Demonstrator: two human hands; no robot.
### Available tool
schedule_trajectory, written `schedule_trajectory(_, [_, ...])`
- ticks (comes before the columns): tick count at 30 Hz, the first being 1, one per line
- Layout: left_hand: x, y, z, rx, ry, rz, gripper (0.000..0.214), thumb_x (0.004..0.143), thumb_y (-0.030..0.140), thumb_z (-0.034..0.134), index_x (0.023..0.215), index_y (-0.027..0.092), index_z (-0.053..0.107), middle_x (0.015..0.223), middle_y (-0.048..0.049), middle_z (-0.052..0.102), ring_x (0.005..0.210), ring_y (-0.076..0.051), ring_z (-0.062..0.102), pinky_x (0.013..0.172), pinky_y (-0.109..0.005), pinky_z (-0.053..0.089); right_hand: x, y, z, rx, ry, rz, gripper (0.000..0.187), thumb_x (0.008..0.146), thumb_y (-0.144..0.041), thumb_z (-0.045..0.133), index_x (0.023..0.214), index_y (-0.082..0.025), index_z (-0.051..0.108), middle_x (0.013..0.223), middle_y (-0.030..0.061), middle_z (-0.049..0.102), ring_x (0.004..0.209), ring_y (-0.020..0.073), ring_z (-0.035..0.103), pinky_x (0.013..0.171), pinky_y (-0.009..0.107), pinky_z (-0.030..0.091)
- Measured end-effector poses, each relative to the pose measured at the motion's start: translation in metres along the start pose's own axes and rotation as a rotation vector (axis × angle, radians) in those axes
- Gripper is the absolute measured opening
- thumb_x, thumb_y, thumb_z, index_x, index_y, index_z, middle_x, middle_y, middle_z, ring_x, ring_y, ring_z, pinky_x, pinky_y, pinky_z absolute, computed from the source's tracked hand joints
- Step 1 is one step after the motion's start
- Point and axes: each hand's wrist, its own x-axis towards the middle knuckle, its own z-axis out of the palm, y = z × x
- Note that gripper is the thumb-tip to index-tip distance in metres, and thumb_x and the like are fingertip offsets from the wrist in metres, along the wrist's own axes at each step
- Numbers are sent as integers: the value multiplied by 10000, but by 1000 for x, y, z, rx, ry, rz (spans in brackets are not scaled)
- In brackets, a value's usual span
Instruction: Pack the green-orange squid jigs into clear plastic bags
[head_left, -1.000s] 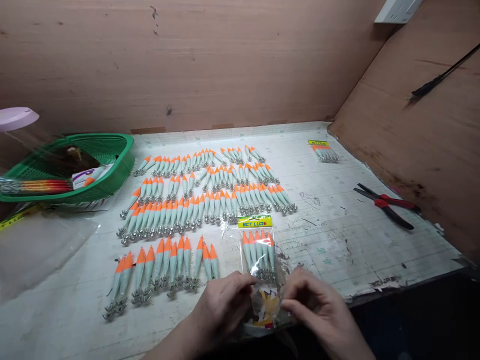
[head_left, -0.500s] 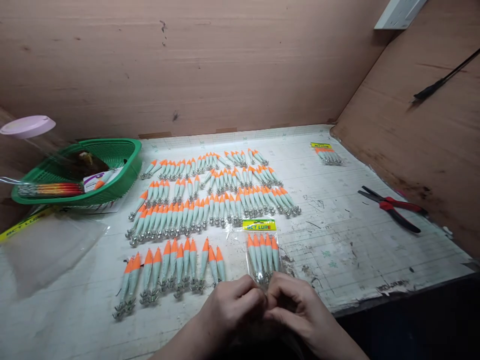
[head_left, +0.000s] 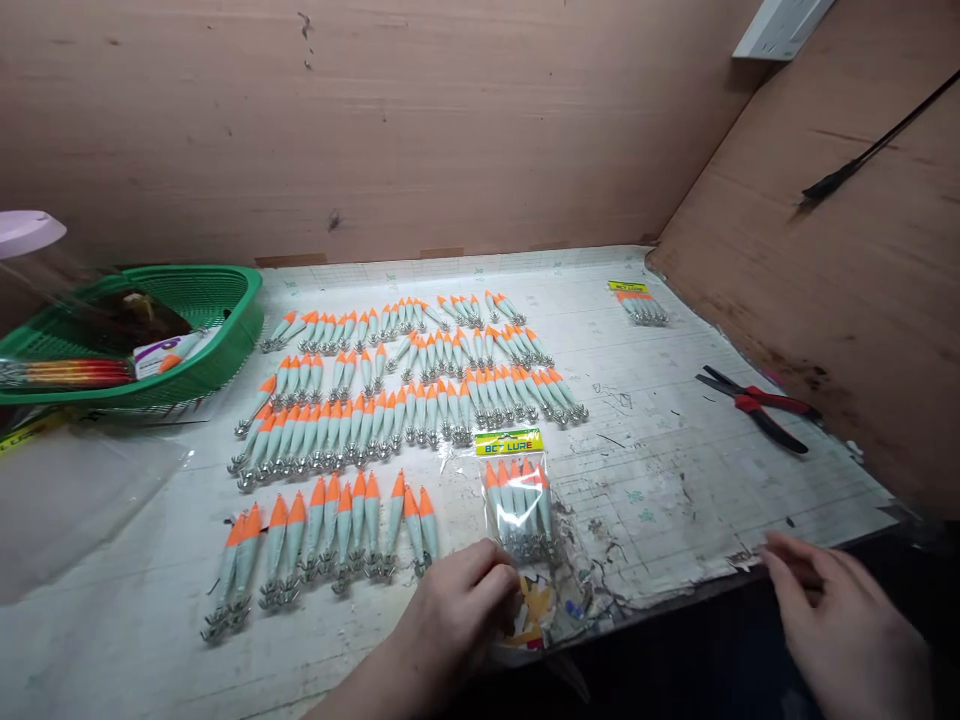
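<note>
Bagging step: left hand point(head_left: 457, 615) pinches the lure packet point(head_left: 516, 500) lying just beyond its fingertips; right hand point(head_left: 840, 615) (blurred) hangs slack and empty; sealing likely needs both.

One head-worn camera looks forward and down from close above the left hand point(head_left: 457, 620) and right hand point(head_left: 840, 620). Ahead of them the table point(head_left: 675, 440) runs to the wooden wall point(head_left: 412, 130).

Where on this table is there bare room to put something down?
Bare mat lies between the rows of lures and the pliers, up to the small pack; also along the front left edge, below the nearest row. The middle is crowded with lures; the left holds the basket and clear bags.
</note>
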Motion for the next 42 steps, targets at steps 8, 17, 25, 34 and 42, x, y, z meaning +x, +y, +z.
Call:
schedule_trajectory(8, [10, -3, -14, 200, -13, 263, 158, 869, 76, 458, 822, 119, 602, 864, -91, 693, 788, -168, 577, 674, -289, 507, -30, -52, 63, -163, -471, -1052, 402, 895, -79, 405, 1282, -108, 509, 1194, 127, 627, 1173, 238, 523, 922, 395, 505])
schedule_trajectory(17, [-8, -1, -12, 42, 31, 102, 171, 859, 46, 459, 758, 146, 555, 795, -60, 698, 773, -151, 592, 676, -270, 498, -45, -49, 82, 256, -473, -913, 330, 913, -63, 399, 1215, -99, 526, 1021, 170, 683, 910, 229, 643, 707, 376, 551])
schedule_trajectory(25, [-13, 5, -9, 41, 46, 91, 204, 904, 105, 399, 803, 140, 573, 811, -88, 695, 786, -160, 606, 686, -272, 508, -50, -48, 83, 183, -448, -866, 264, 924, -102, 397, 1117, -147, 572, 1034, 140, 688, 887, 213, 624, 716, 369, 515])
schedule_trajectory(34, [-13, 17, 5, 6, 120, -255, 180, 838, 25, 452, 794, 179, 534, 704, -18, 610, 669, -136, 539, 631, -268, 432, -44, -73, 88, 224, -406, -486, 186, 882, -55, 420, 921, -203, 524, 778, 34, 610, 694, 149, 555, 638, 294, 474])
schedule_trajectory(42, [0, 26, 23, 238, 210, -449, 118, 873, 138, 480, 770, 193, 499, 641, 1, 536, 590, -143, 510, 583, -263, 413, -54, -90, 111, 37, -160, -236, 182, 918, -195, 422, 743, -210, 468, 649, -2, 499, 599, 137, 490, 557, 253, 398])
